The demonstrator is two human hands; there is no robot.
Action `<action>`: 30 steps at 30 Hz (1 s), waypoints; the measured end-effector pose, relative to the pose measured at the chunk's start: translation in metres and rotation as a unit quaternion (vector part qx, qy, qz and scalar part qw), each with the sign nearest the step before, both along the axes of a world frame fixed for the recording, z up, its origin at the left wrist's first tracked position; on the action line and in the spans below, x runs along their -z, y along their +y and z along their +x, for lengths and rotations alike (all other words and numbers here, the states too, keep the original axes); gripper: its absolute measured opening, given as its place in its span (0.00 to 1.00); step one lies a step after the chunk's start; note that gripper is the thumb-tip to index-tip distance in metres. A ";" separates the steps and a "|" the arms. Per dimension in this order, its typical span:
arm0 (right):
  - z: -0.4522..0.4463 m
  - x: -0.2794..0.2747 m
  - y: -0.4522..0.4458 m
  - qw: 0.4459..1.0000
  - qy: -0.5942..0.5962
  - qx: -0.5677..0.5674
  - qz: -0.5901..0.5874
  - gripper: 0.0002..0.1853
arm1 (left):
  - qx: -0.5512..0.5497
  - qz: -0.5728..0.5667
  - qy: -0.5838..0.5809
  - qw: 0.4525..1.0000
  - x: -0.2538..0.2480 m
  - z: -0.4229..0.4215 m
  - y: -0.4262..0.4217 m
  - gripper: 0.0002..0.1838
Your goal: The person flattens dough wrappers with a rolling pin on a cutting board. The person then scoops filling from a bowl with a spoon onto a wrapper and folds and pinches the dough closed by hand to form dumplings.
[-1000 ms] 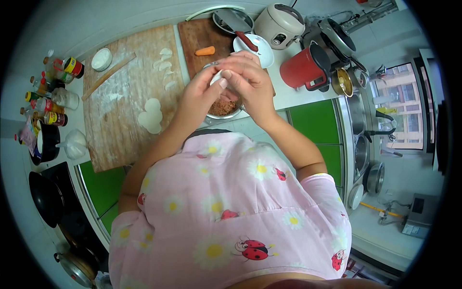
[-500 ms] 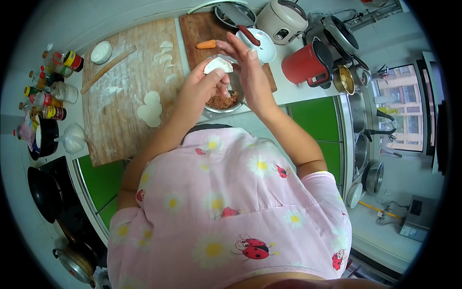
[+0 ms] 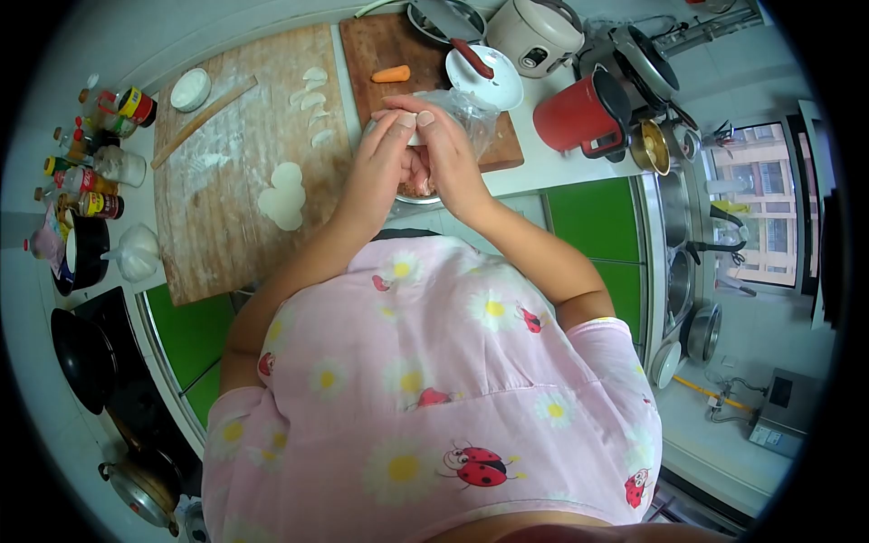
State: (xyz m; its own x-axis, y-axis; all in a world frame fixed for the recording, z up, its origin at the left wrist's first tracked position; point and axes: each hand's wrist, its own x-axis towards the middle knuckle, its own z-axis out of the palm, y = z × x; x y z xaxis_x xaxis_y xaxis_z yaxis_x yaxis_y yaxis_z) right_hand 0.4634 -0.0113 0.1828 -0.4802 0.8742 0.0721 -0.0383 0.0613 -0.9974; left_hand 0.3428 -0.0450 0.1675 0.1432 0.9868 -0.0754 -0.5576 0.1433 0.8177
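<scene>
Both my left hand (image 3: 383,165) and my right hand (image 3: 453,165) are closed round one dumpling (image 3: 415,138), thumbs side by side on its edge. Most of the dumpling is hidden by the fingers; only a bit of white dough shows. Just below the hands is a metal bowl (image 3: 422,200) of minced filling, partly covered by them. To the left, on a floured wooden board (image 3: 217,244), lie several overlapping round wrappers (image 3: 283,196). Farther up the board, several folded dumplings (image 3: 316,100) lie in a loose column.
A rolling pin (image 3: 205,123) and a bowl of flour (image 3: 190,90) are on the board. Behind my hands, a brown cutting board (image 3: 371,50) bears a carrot (image 3: 391,74), a plastic bag (image 3: 471,118) and a white plate (image 3: 498,89) with a knife across it. A red pitcher (image 3: 575,115) stands right.
My right hand has come in from the right and closed on the dumpling, which only my left hand held before. The thumbs now meet, and the plastic bag behind shows more.
</scene>
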 end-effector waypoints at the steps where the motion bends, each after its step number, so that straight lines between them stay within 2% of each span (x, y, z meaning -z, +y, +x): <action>1: 0.000 -0.001 -0.001 1.000 0.007 0.003 0.002 0.26 | -0.003 -0.006 0.005 1.000 -0.001 0.000 -0.001 0.16; 4: -0.003 -0.005 -0.007 0.999 0.037 0.017 0.011 0.21 | -0.030 0.051 0.104 0.993 -0.007 0.001 -0.005 0.17; 7: -0.006 0.008 -0.006 0.992 0.048 0.031 0.114 0.22 | -0.060 0.095 0.174 0.978 -0.011 0.004 -0.010 0.17; 9: -0.005 0.012 -0.005 0.988 0.048 0.031 0.144 0.22 | -0.053 0.094 0.163 0.981 -0.010 0.003 -0.011 0.17; 11: -0.003 0.008 -0.007 0.992 0.090 0.019 0.081 0.22 | -0.050 0.077 0.132 0.987 -0.012 0.004 -0.011 0.17; 13: -0.003 -0.008 -0.010 0.983 0.175 -0.007 -0.059 0.23 | -0.052 0.044 0.084 0.994 -0.018 0.004 -0.010 0.15; 15: -0.004 -0.005 -0.002 0.982 0.182 0.044 0.034 0.22 | -0.052 0.055 0.050 0.996 -0.022 0.001 -0.008 0.15; 17: -0.001 -0.004 0.000 0.984 0.125 0.083 0.100 0.20 | -0.060 0.067 0.041 0.995 -0.022 -0.002 -0.008 0.15; 19: 0.010 -0.008 -0.005 0.984 0.005 0.112 0.139 0.18 | -0.073 0.082 0.056 0.992 -0.021 -0.004 -0.009 0.14; 20: 0.011 -0.012 -0.009 0.981 -0.009 0.121 0.151 0.13 | -0.073 0.084 0.067 0.992 -0.021 -0.005 -0.009 0.13; 23: 0.012 -0.007 -0.011 0.981 -0.023 0.109 0.157 0.09 | -0.070 0.086 0.095 0.989 -0.020 -0.006 -0.009 0.12; 30: 0.011 -0.009 -0.010 0.973 -0.044 0.134 0.182 0.05 | -0.059 0.079 0.123 0.988 -0.018 -0.004 -0.008 0.09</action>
